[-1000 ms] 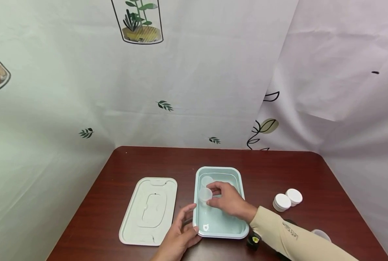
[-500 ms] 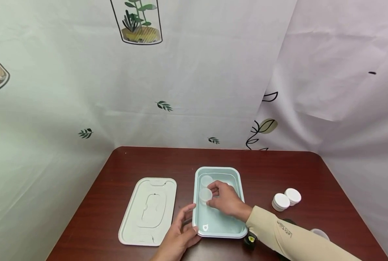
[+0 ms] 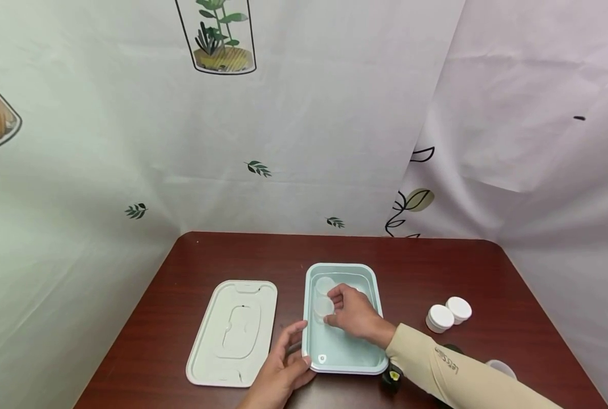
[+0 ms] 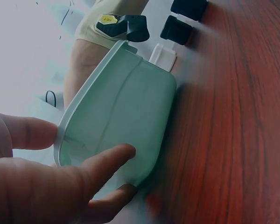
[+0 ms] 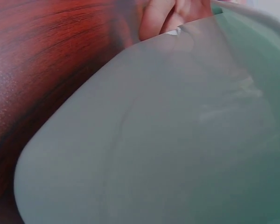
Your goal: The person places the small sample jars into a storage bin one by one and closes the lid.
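Head view, looking down at a dark red wooden table (image 3: 426, 267) w/ pale printed curtains behind it. Near the front edge sits a mint-green rectangular container (image 3: 372, 281), open on top. The person's right hand (image 3: 353, 313), in a beige sleeve (image 3: 457, 375), reaches into it from the right; its fingers are curled round and pinching a small clear plastic cup (image 3: 323, 307), held low inside the container's left half. A 2nd clear cup (image 3: 325, 284) sits just behind it, at the back left corner of the container; can't tell if the two touch. The left hand (image 3: 283, 372) is at the container's front left corner, thumb on the rim, fingers laid loosely straight along the outer wall; left wrist view shows the same hold from close up. To the left of the container, apart from it, lies its pale green lid (image 3: 234, 332), flat. To the right, well apart, are 2 small white-capped jars (image 3: 449, 314) side by side, touching. A small black object w/ a yellow spot (image 3: 394, 376) lies at the front edge, beside the sleeve. Right wrist view is mostly blurred green wall.
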Demonstrator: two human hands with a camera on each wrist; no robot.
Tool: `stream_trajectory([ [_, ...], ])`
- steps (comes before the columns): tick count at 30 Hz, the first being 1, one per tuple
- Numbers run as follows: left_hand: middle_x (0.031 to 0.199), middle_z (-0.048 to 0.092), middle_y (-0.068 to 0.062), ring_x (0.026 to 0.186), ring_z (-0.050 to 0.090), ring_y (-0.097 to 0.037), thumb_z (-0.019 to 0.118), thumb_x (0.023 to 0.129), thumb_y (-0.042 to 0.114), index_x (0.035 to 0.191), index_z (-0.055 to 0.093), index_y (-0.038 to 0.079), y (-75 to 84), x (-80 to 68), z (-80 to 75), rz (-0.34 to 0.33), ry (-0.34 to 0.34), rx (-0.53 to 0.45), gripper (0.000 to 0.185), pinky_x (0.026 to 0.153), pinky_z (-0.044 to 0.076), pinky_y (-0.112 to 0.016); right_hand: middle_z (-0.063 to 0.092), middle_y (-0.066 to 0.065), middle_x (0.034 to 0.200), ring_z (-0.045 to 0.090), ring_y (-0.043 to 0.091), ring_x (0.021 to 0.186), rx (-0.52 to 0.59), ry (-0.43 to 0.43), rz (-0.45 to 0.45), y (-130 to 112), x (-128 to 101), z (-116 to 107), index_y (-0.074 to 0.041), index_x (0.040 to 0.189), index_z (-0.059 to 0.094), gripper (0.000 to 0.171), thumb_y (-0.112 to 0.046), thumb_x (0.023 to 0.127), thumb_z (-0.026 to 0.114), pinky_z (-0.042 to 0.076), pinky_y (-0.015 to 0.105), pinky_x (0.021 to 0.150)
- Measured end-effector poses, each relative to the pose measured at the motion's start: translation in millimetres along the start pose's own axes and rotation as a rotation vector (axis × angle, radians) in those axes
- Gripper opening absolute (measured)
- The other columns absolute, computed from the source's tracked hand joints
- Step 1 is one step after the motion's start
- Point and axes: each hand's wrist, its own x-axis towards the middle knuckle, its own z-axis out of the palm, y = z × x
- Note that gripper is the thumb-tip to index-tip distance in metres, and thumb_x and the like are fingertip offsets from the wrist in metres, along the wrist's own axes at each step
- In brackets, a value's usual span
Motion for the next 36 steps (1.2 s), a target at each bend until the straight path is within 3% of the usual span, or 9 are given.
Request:
stream_trajectory([
  [12,0.167,0.018,-0.032,0.135,0.058,-0.028,0.056,0.103,0.002,0.165,0.022,0.007,-1.6,1.3,2.2,0.006,-0.003,0.000,0.071,0.102,0.055,-0.050,0.071,0.011,0.117,0.069,0.023,0.109,0.107,0.066,-0.010,-4.9,-8.0,-21.2,0.000,0.128,0.067,0.046,-0.010,0.087,0.085,0.058,0.045,0.096],
  [19,0.166,0.018,-0.032,0.137,0.056,-0.031,0.056,0.102,0.002,0.165,0.023,0.007,-1.8,0.9,2.1,0.010,0.012,0.017,0.071,0.102,0.055,-0.052,0.070,0.016,0.124,0.070,0.032,0.117,0.227,0.091,-0.024,-4.9,-22.7,-46.6,0.000,0.134,0.065,0.050,-0.012,0.089,0.083,0.060,0.037,0.095],
  [26,0.167,0.019,-0.033,0.137,0.056,-0.031,0.057,0.102,0.001,0.165,0.024,0.007,-1.1,1.2,1.1,0.002,0.028,0.023,0.071,0.102,0.055,-0.054,0.066,0.023,0.135,0.067,0.033,0.125,0.369,0.084,-0.021,11.3,-48.2,-70.2,0.003,0.141,0.059,0.054,-0.011,0.093,0.080,0.058,0.026,0.093],
  [31,0.166,0.019,-0.033,0.138,0.055,-0.032,0.057,0.102,0.001,0.165,0.022,0.007,-0.1,1.8,0.4,-0.008,0.034,0.019,0.072,0.103,0.054,-0.055,0.066,0.025,0.135,0.071,0.019,0.120,0.439,0.125,-0.047,24.1,-68.8,-90.0,0.007,0.142,0.055,0.055,-0.009,0.094,0.079,0.058,0.023,0.093],
  [36,0.166,0.019,-0.032,0.138,0.055,-0.032,0.056,0.102,0.001,0.166,0.021,0.006,-0.4,2.2,0.3,-0.017,0.034,0.019,0.072,0.104,0.054,-0.054,0.073,0.003,0.127,0.071,0.003,0.113,0.446,0.187,-0.065,39.7,-93.4,-113.6,0.007,0.141,0.054,0.053,-0.007,0.096,0.077,0.059,0.022,0.091],
])
